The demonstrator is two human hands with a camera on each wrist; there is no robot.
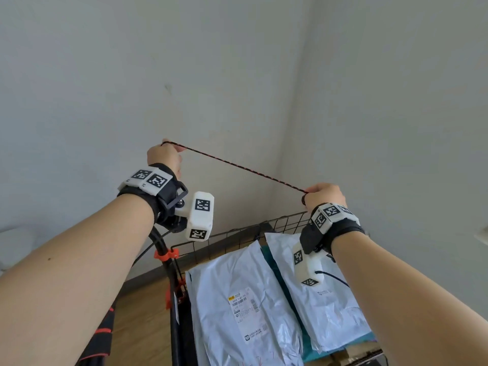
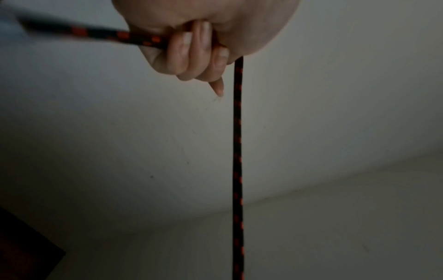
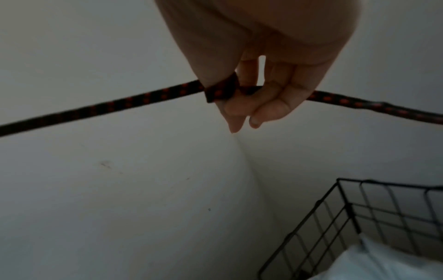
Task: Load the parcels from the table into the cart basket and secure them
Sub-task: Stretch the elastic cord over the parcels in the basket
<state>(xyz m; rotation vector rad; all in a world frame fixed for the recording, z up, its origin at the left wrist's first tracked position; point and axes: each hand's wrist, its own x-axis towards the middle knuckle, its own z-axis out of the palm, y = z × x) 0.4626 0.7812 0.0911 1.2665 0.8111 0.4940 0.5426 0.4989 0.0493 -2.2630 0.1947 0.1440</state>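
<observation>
Item: black-and-red cord (image 1: 243, 166), drawn taut between our two hands, raised above the cart basket (image 1: 280, 220). We judge it is stretched out to span the load before being brought down and hooked.

Left hand (image 1: 164, 156): fingers (image 2: 191, 53) curled tight round the cord, which leaves the fist on both sides; held higher and further out, likely to keep tension.

Right hand (image 1: 324, 194): cord looped round a finger and pinched; the loop probably stops it slipping. The hands are well apart.

Parcels: two pale poly mailers, one (image 1: 237, 299) with a printed label, the other (image 1: 327, 299) beside it to the right, lying flat inside the wire basket so the cord can cross them. A teal item shows between them.

Status, as we judge: loading done, securing not yet. The cord's ends are hidden.
</observation>
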